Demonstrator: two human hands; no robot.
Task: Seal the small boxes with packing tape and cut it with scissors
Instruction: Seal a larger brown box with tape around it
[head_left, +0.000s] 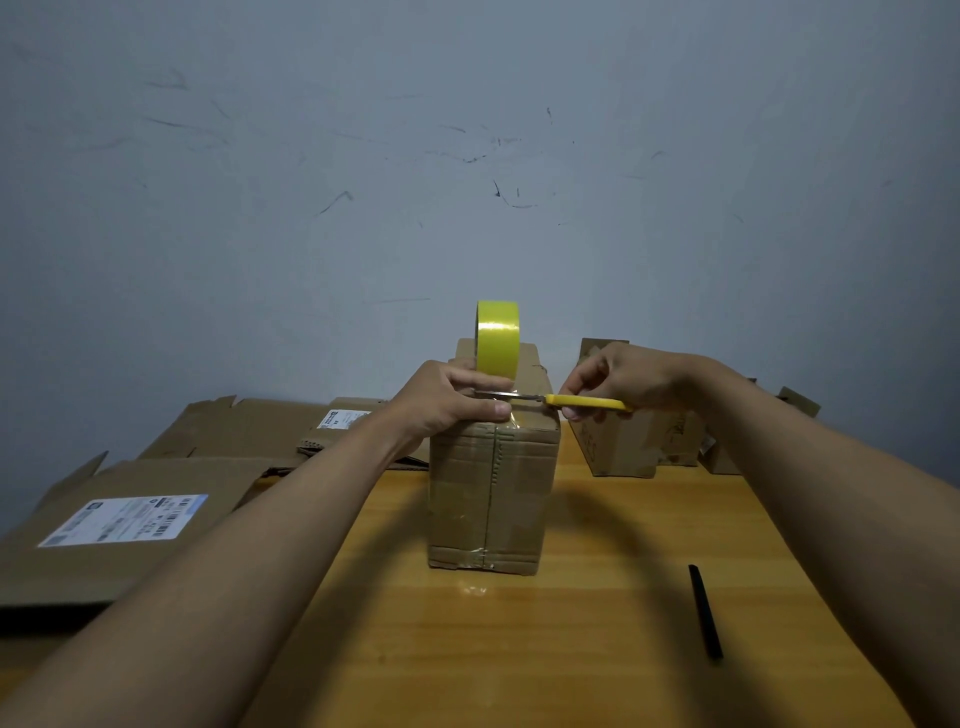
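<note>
A small brown cardboard box stands upright on the wooden table in the middle of the head view. My left hand holds a yellow roll of packing tape upright above the box's near top edge, thumb pressing near the clear tape strip. My right hand grips yellow-handled scissors. Their blades point left and meet the stretched tape just under the roll.
Flattened cardboard boxes with shipping labels lie at the left. More small boxes stand at the back right against the grey wall. A black stick lies on the table near right.
</note>
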